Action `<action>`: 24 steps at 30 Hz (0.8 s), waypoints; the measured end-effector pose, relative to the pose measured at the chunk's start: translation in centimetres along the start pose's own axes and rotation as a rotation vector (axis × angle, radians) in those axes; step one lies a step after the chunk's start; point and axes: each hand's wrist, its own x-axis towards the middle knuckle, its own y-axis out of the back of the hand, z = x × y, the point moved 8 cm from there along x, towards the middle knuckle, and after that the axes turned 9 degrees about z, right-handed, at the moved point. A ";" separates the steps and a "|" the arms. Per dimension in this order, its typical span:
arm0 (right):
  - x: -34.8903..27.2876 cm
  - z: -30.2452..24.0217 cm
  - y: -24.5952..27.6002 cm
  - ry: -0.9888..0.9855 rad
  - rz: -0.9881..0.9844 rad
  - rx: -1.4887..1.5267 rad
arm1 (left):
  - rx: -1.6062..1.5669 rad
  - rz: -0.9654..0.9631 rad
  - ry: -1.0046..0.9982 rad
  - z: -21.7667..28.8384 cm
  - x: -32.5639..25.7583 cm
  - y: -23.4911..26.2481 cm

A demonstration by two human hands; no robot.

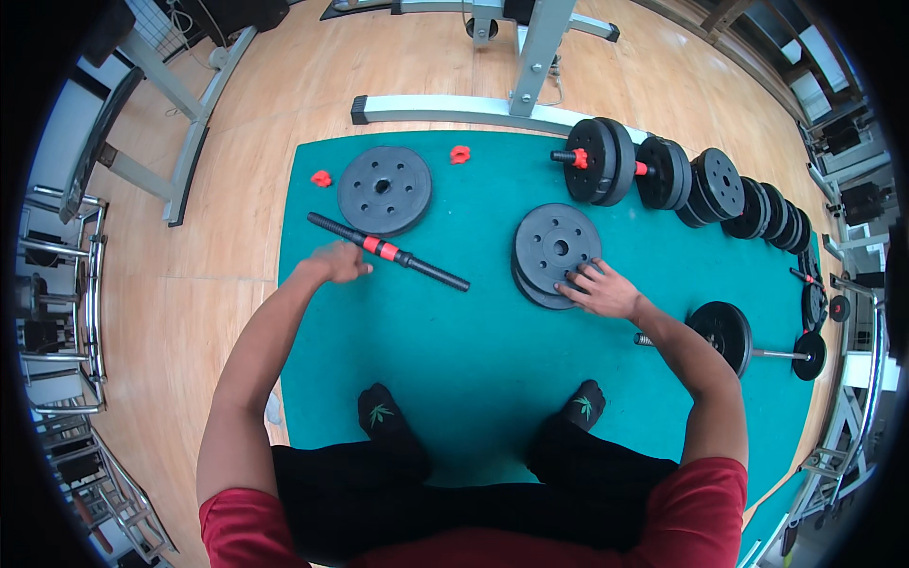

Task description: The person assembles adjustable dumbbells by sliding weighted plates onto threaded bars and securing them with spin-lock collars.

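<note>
I sit on a teal mat (473,350) with my legs out in front. My left hand (338,261) is closed around the near part of a black dumbbell bar (417,264) with a red collar, which lies on the mat. My right hand (600,289) rests with fingers on the near edge of a stack of black weight plates (554,248). Another single black plate (383,189) lies flat beyond the bar. Two red nuts (321,178) (459,153) lie loose on either side of it.
An assembled dumbbell (615,163) and a row of upright black plates (748,204) line the mat's far right. A long bar with plates (734,336) lies at the right. Grey gym machine frames (473,109) stand on the wooden floor beyond the mat.
</note>
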 end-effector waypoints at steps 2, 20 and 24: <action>1.2 -0.1 0.7 -0.068 0.025 0.188 | -0.208 0.114 0.165 -1.6 1.0 2.0; 31.5 4.5 -14.7 -1.538 0.424 1.422 | -1.047 0.588 0.268 -7.4 8.1 3.9; 30.9 1.1 -13.4 -1.653 0.434 1.693 | -0.988 0.683 0.312 -9.5 8.9 1.7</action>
